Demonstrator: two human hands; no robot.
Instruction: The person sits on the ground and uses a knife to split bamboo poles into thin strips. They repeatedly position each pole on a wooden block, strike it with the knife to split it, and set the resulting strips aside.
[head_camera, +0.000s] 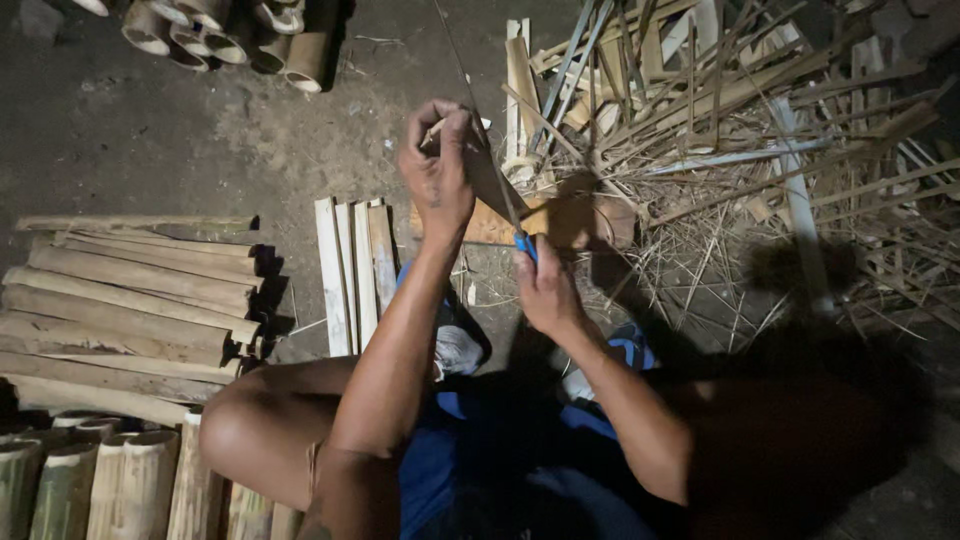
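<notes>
Single head-worn view, looking steeply down, close over lap and dirt floor (150, 130)

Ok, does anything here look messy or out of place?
Yes: the bamboo offcuts at upper right lie tangled and crisscrossed on the ground, while the split bamboo pieces at left are stacked in a tidy pile.

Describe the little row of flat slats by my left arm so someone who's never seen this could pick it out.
Start at the big stack of split bamboo lying crosswise on the left. Just right of it, beside the left hand's forearm, a few flat slats lie side by side. Unlike the stack, they are pale, thin and run away from the person.
</notes>
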